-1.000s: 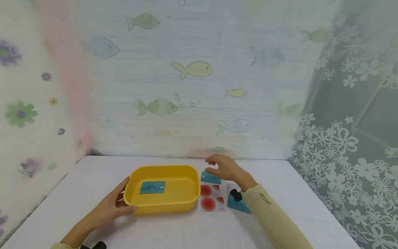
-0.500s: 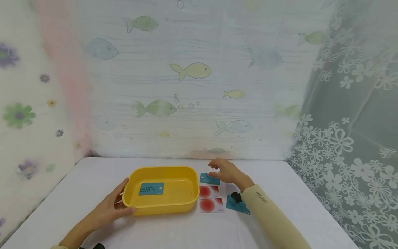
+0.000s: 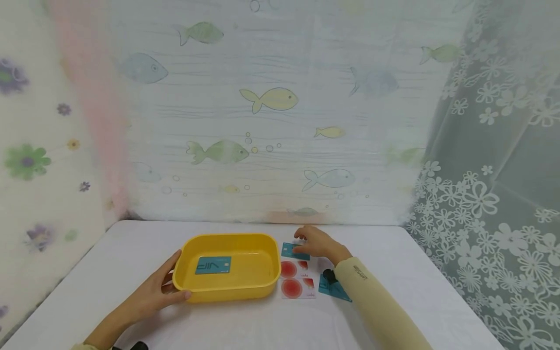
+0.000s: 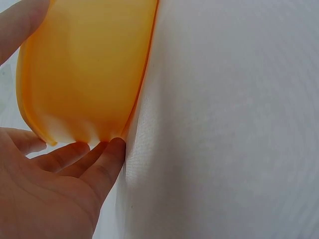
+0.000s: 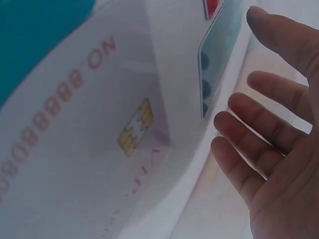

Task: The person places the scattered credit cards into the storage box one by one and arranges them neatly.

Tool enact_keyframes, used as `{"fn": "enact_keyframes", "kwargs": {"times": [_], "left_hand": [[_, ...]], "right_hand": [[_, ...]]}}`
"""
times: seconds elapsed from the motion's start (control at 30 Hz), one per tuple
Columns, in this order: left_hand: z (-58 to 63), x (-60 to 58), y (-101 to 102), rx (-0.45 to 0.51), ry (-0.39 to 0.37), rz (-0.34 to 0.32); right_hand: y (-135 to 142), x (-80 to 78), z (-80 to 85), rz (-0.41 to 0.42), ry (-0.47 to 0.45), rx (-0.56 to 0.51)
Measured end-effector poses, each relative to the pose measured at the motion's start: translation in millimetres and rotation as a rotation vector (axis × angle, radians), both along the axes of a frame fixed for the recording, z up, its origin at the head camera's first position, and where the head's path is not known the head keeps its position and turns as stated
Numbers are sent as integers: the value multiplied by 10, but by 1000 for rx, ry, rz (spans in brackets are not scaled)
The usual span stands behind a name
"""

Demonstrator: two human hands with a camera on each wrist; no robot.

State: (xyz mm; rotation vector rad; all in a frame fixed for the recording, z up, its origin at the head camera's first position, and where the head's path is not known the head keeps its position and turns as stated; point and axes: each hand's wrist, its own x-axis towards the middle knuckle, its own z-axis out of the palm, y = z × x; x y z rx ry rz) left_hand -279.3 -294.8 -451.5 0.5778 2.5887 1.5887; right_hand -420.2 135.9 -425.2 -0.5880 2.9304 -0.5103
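Observation:
My left hand (image 3: 153,289) holds the left end of a yellow tray (image 3: 232,293), thumb at its front side and fingers along the end wall. In the left wrist view, fingertips (image 4: 117,144) press on the tray's wall. Inside the tray lies a blue VIP card (image 3: 213,265). Over the right part of another blue VIP card (image 3: 289,250), on the table right of the tray, is my right hand (image 3: 317,241). The right wrist view shows its fingers (image 5: 249,134) spread and relaxed, holding nothing, beside a card's edge.
Two white cards with red circles, a rear card (image 3: 288,269) and a front card (image 3: 291,288), lie beside the tray. A third blue card (image 3: 333,288) sits partly under the right forearm. Printed curtains (image 3: 275,146) stand behind the white-covered table (image 3: 245,325).
The right hand has lowered slightly and shifted a little right over the blue card. My left hand and the tray stay in place.

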Motion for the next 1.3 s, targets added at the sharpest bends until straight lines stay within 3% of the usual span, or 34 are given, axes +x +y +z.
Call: {"fn": "enact_keyframes", "kwargs": {"times": [0.8, 1.3], "left_hand": [[-19, -292, -86, -14, -14, -14], [-20, -287, -77, -4, -4, -19]], "right_hand": [[-35, -212, -115, -40, -34, -31], [-29, -211, -116, -34, -80, -93]]}}
